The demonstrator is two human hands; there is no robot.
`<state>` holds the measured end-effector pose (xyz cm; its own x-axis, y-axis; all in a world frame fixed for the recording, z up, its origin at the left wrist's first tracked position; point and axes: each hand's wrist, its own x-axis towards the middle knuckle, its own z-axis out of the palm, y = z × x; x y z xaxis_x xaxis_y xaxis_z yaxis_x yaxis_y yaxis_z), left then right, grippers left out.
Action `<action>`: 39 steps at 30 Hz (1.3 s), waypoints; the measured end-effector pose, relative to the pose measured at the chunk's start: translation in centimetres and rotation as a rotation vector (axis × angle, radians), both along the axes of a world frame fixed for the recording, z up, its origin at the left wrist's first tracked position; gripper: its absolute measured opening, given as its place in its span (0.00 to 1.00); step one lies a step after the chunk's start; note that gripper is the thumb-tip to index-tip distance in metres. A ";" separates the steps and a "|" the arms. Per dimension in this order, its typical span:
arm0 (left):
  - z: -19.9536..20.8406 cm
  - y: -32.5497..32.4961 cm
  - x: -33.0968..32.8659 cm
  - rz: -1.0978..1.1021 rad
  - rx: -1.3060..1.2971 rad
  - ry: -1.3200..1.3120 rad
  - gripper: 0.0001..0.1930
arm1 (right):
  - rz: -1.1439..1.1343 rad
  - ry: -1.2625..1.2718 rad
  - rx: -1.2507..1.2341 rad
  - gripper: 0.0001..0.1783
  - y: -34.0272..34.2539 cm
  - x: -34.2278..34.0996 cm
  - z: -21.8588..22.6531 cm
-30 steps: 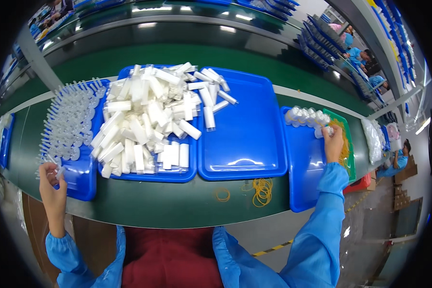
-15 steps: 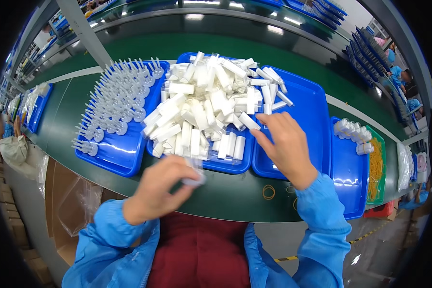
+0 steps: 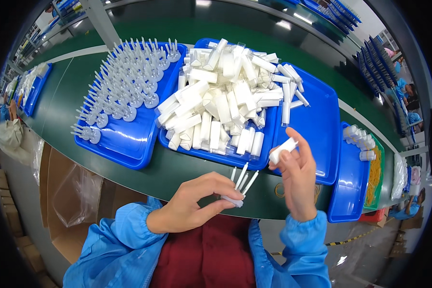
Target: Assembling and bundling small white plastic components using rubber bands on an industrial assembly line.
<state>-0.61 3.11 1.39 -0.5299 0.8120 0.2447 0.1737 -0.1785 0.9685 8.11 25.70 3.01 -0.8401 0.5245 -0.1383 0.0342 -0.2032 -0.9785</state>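
My left hand (image 3: 192,199) pinches the base of a translucent white part (image 3: 234,200) with several thin upright prongs, above the table's front edge. To its right, my right hand (image 3: 298,175) grips a short white tube (image 3: 283,150) between thumb and fingers. The tube and the prongs are apart. Beyond my hands, a blue tray (image 3: 211,157) is heaped with similar white tubes (image 3: 225,103), some showing clear film ends. More pronged parts (image 3: 139,84) stand in rows in the left blue tray (image 3: 125,151).
Right of the heap lies another blue tray (image 3: 317,139), with a few tubes at its upper left. Farther right, a blue tray (image 3: 345,192) holds white cylindrical pieces (image 3: 359,138), beside yellow rubber bands (image 3: 373,175) in a green tray. An open cardboard box (image 3: 77,206) stands lower left.
My right hand has taken a white tube from the heap's edge and drawn it nearer. My left hand has moved right with the pronged part, whose prongs now show clearly. The view has shifted slightly.
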 end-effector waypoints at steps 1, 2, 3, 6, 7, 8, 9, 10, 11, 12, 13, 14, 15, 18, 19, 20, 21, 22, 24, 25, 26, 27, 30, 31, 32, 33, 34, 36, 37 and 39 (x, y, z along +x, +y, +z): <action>0.1 0.0 0.1 -0.006 0.005 -0.046 0.12 | -0.031 0.046 -0.072 0.30 -1.1 0.4 -0.1; 0.3 0.0 0.1 -0.010 0.011 -0.092 0.12 | -0.022 0.026 -0.080 0.34 -1.8 0.8 -0.2; 0.4 -0.1 0.2 -0.014 0.016 -0.139 0.12 | -0.010 0.021 -0.096 0.34 -2.3 1.1 -0.1; 0.2 -0.2 0.4 -0.041 0.022 -0.216 0.13 | 0.046 0.044 -0.163 0.33 -2.8 1.7 -0.4; 0.2 -0.2 0.5 -0.038 0.017 -0.217 0.13 | 0.035 0.056 -0.159 0.33 -2.8 1.9 -0.6; 0.3 -0.2 0.6 -0.035 0.013 -0.219 0.13 | 0.024 0.068 -0.154 0.33 -2.8 2.0 -0.7; 0.3 -0.2 0.7 -0.032 0.008 -0.221 0.13 | 0.014 0.079 -0.149 0.33 -2.8 2.1 -0.8; 0.3 -0.2 0.7 -0.027 -0.004 -0.218 0.13 | 0.052 0.059 -0.097 0.33 -2.9 2.2 -0.8; 0.2 -0.1 0.8 -0.021 -0.015 -0.214 0.13 | 0.089 0.040 -0.045 0.34 -3.2 2.4 -0.7; 0.2 -0.1 0.9 -0.016 -0.027 -0.211 0.13 | 0.127 0.019 0.007 0.35 -3.6 2.6 -0.6; 0.3 0.0 0.9 0.023 -0.029 -0.105 0.13 | 0.156 0.006 -0.008 0.35 -4.3 2.7 -0.2; 0.3 0.1 1.0 0.061 -0.031 0.001 0.13 | 0.171 0.029 0.030 0.35 -4.4 2.8 -0.3; 0.3 0.1 1.0 0.099 -0.034 0.107 0.14 | 0.186 0.053 0.068 0.34 -4.5 2.9 -0.4; 0.4 0.6 0.9 0.197 0.008 0.226 0.15 | 0.084 0.199 0.065 0.31 -6.9 3.9 -1.3; 0.3 0.4 0.8 0.190 0.006 0.222 0.15 | 0.142 0.122 0.235 0.28 -6.3 3.5 -1.1; 0.1 0.2 0.8 0.183 0.007 0.213 0.15 | 0.199 0.039 0.409 0.25 -4.8 3.1 -0.7; -0.1 0.1 0.9 0.176 0.007 0.203 0.15 | 0.255 -0.045 0.581 0.23 -3.3 2.4 -0.2; -0.2 0.1 0.9 0.195 0.008 0.228 0.15 | 0.167 0.027 0.730 0.15 -1.6 0.9 -0.6; -0.5 0.1 0.9 0.207 0.021 0.196 0.15 | -0.137 0.014 0.668 0.10 1.9 -2.2 -0.8; -0.3 0.3 1.1 0.201 0.033 0.184 0.15 | -0.261 -0.009 0.852 0.11 4.9 -3.0 -2.1; -0.3 0.5 1.3 0.190 0.033 0.184 0.15 | -0.288 -0.032 0.937 0.12 6.6 -3.8 -2.4; -0.2 0.5 1.4 0.183 0.030 0.188 0.15 | -0.215 -0.115 1.021 0.13 7.6 -3.9 -3.0; -0.6 0.2 1.1 0.174 0.015 0.209 0.15 | -0.070 -0.327 1.247 0.19 8.0 -4.1 -3.6; -0.7 -0.1 1.2 0.183 0.006 0.210 0.15 | -0.056 -0.360 1.361 0.19 7.7 -3.7 -3.6; -0.8 -0.2 1.1 0.195 -0.005 0.197 0.15 | -0.045 -0.393 1.476 0.18 7.7 -3.1 -3.6; -0.8 -0.4 1.0 0.206 -0.015 0.185 0.15 | -0.034 -0.426 1.590 0.18 7.7 -2.6 -3.6; -0.8 -0.4 0.9 0.209 -0.021 0.172 0.15 | -0.032 -0.447 1.644 0.18 7.7 -2.1 -3.5; -0.8 -0.7 0.8 0.189 -0.033 0.223 0.15 | -0.092 -0.472 1.476 0.10 7.3 -0.9 -3.0; -0.9 -0.7 0.7 0.180 -0.036 0.245 0.14 | -0.119 -0.485 1.396 0.08 7.2 -0.4 -2.7; -0.3 -0.5 0.7 0.129 -0.020 0.236 0.14 | -0.193 -0.252 0.872 0.09 6.2 0.3 -1.7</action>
